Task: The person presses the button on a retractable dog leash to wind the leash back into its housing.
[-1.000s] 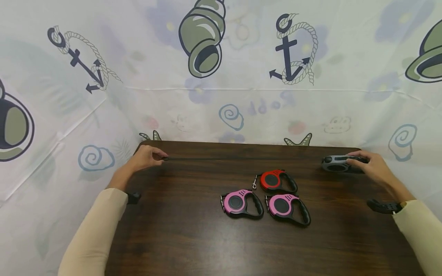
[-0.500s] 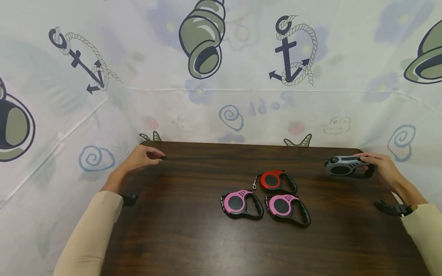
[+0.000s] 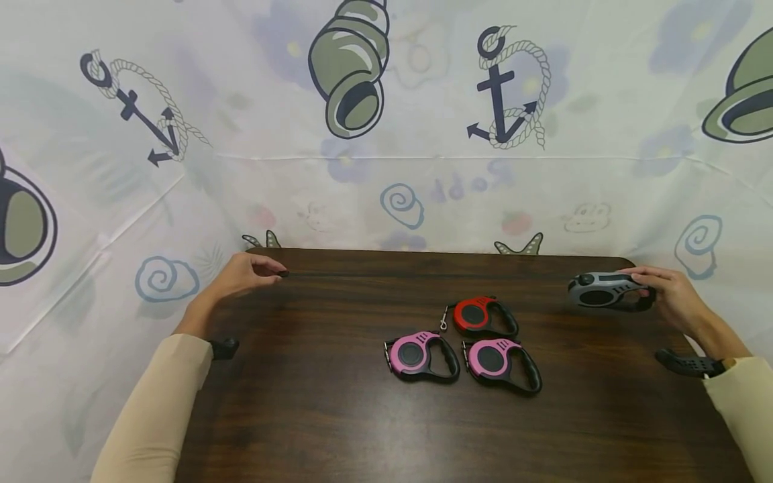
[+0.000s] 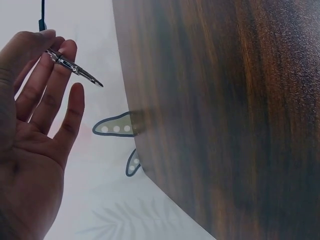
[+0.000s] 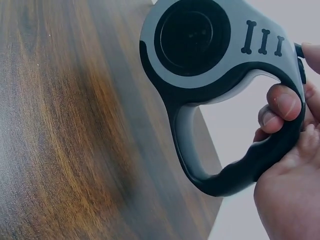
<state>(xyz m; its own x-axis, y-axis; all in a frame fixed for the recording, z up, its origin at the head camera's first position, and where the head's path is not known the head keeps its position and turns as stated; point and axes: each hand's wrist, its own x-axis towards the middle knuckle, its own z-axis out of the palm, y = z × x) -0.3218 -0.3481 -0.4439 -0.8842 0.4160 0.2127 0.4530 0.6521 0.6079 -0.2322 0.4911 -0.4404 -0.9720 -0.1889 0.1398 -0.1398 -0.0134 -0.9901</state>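
My right hand (image 3: 673, 295) grips the black handle of a grey retractable dog leash (image 3: 599, 290) at the table's far right; in the right wrist view its fingers curl through the handle loop, thumb up by the button. At the far left my left hand (image 3: 244, 274) pinches the leash's end between thumb and fingertips, the other fingers spread. A metal clip (image 4: 75, 67) hangs from that pinch in the left wrist view, with the thin black cord (image 4: 43, 10) running up from it. The cord stretches across the table between both hands.
A red retractable leash (image 3: 483, 315) with a metal clip lies mid-table. In front of it are a pink leash (image 3: 412, 354) and another pink leash (image 3: 490, 359). A printed cloth (image 3: 362, 201) stands behind the dark wooden table (image 3: 338, 429).
The right hand has shifted slightly right and turned the grey leash so its face and handle loop show more. The left hand has moved slightly left with the leash's end.
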